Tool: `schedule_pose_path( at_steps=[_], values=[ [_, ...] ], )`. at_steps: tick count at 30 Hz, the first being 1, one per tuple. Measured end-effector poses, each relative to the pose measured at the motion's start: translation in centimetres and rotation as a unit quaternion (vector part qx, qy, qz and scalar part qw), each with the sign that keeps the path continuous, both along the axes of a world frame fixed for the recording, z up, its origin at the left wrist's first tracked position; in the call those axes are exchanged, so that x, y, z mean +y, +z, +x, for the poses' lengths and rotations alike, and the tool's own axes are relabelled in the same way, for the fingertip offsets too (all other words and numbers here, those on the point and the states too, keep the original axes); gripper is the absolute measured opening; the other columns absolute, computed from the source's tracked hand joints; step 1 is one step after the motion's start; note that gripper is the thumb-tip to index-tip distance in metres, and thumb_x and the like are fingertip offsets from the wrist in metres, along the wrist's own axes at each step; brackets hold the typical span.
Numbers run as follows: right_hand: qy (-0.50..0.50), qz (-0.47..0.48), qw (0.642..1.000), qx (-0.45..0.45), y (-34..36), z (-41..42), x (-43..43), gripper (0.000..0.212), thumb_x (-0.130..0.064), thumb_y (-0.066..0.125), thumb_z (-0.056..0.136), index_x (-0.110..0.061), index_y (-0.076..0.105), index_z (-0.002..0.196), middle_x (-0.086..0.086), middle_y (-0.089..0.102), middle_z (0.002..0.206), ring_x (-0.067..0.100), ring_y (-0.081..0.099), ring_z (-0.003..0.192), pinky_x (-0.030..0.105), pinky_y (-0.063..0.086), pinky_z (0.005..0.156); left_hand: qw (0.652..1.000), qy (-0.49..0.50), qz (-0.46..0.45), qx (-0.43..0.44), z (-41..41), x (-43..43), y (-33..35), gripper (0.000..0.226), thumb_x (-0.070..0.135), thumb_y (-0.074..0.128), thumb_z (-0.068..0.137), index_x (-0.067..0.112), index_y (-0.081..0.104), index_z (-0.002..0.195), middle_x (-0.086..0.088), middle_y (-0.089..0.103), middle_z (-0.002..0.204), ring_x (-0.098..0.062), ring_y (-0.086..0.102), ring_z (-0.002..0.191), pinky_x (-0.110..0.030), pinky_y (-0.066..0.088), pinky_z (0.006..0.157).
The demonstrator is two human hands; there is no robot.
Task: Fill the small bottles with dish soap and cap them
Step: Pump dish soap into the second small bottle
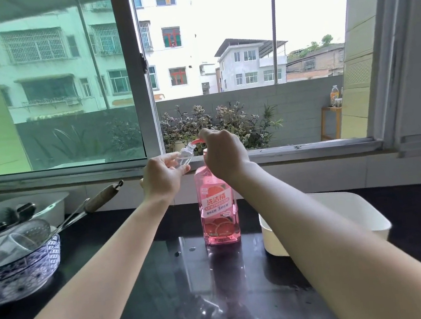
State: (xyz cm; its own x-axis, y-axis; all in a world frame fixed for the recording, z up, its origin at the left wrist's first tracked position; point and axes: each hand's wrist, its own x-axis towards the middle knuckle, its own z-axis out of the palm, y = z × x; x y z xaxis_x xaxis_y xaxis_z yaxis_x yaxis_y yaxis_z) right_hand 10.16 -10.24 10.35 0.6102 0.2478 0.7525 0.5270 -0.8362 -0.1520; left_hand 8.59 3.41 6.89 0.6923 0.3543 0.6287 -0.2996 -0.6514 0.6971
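A tall pink dish soap bottle [218,211] with a pump stands upright on the black counter [166,284] near the window. My right hand [223,152] rests on top of its pump head, fingers closed over it; the pink spout pokes out to the left. My left hand [162,175] holds a small clear bottle [185,155] tilted, its open neck right under the spout. No cap is visible on the small bottle.
A white plastic tub [364,209] sits right of the soap bottle, partly behind my right forearm. At left, a blue patterned bowl [19,273] holds a glass and utensils, with a long-handled strainer leaning out. A window sill [308,147] runs behind.
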Motion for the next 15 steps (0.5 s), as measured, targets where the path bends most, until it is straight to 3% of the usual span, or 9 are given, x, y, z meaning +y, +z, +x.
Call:
schedule_pose_path(
  at_steps=[6, 12, 15],
  values=[
    [-0.007, 0.005, 1.000, 0.008, -1.2, 0.0, 0.2, 0.025, 0.005, 0.047, 0.085, -0.005, 0.056, 0.106, 0.015, 0.070, 0.090, 0.031, 0.068, 0.082, 0.033, 0.055, 0.064, 1.000, -0.010, 0.007, 0.006, 0.2, -0.1, -0.5, 0.045, 0.020, 0.078, 0.071, 0.009, 0.066, 0.112, -0.011, 0.072, 0.101, -0.019, 0.063, 0.081, -0.038, 0.054, 0.084],
    [0.013, -0.011, 1.000, 0.018, 0.1, 0.0, -0.5, 0.030, 0.003, 0.046, 0.083, -0.005, 0.058, 0.110, 0.015, 0.070, 0.095, 0.031, 0.067, 0.085, 0.036, 0.057, 0.070, 1.000, -0.014, -0.008, -0.003, 0.1, -0.3, -0.6, 0.044, 0.020, 0.077, 0.072, 0.008, 0.065, 0.112, 0.000, 0.066, 0.083, -0.016, 0.061, 0.076, -0.025, 0.050, 0.071],
    [0.015, -0.019, 0.999, 0.025, 0.8, 0.0, -0.3, 0.032, 0.004, 0.044, 0.082, -0.004, 0.058, 0.109, 0.018, 0.070, 0.093, 0.033, 0.066, 0.085, 0.034, 0.053, 0.066, 1.000, -0.019, -0.017, -0.002, 0.3, -0.1, -0.6, 0.043, 0.019, 0.076, 0.073, 0.007, 0.064, 0.113, -0.003, 0.068, 0.087, -0.015, 0.061, 0.077, -0.017, 0.044, 0.066]
  ],
)
